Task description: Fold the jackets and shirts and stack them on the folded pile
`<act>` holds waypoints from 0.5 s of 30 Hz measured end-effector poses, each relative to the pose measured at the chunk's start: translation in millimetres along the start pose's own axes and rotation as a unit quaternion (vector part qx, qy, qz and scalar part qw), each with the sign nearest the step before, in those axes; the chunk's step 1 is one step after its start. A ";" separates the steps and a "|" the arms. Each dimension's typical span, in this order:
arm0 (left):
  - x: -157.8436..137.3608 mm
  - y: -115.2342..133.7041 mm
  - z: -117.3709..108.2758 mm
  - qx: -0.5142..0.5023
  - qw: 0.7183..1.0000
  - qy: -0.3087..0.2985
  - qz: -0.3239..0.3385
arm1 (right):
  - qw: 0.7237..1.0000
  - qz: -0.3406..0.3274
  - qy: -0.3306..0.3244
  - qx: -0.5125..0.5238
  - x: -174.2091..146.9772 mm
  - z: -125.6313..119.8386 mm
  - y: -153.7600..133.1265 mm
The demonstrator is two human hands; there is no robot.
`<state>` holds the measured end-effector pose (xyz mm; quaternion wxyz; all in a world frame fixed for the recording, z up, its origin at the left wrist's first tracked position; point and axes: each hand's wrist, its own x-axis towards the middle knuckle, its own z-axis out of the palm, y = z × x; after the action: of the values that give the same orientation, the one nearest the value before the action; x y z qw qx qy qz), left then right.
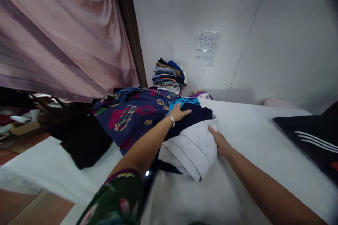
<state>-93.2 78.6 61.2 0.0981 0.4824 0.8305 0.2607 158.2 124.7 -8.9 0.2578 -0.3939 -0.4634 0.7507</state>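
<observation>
My left hand [180, 114] lies with fingers spread over a dark navy garment [196, 114] and the bright blue cloth [187, 101] behind it. A bracelet circles that wrist. My right hand [220, 142] grips the right edge of a light grey garment [194, 144], thumb on top and the other fingers mostly hidden. This grey garment is bunched in layers at the near side of the heap, overlapping the navy one. Left of my hands, a navy patterned garment [137, 112] with colourful motifs is spread across the heap.
A folded clothes stack [169, 74] stands at the back by the wall [237, 14]. Black cloth [84, 140] lies left on the white table [248, 126]; a black garment with white stripes [311, 137] lies right. A pink curtain [66, 31] hangs at left. Handwritten paper signs [206, 41] are on the wall.
</observation>
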 end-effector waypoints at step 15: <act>-13.2 -0.5 -15.5 0.064 0.994 0.061 -0.065 | 0.973 -0.100 0.207 0.005 -78.5 -78.9 -40.8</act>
<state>-93.1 61.9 72.9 0.0333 0.4156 0.8796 0.2289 268.2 122.3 34.9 0.4243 -0.4912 -0.4334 0.6252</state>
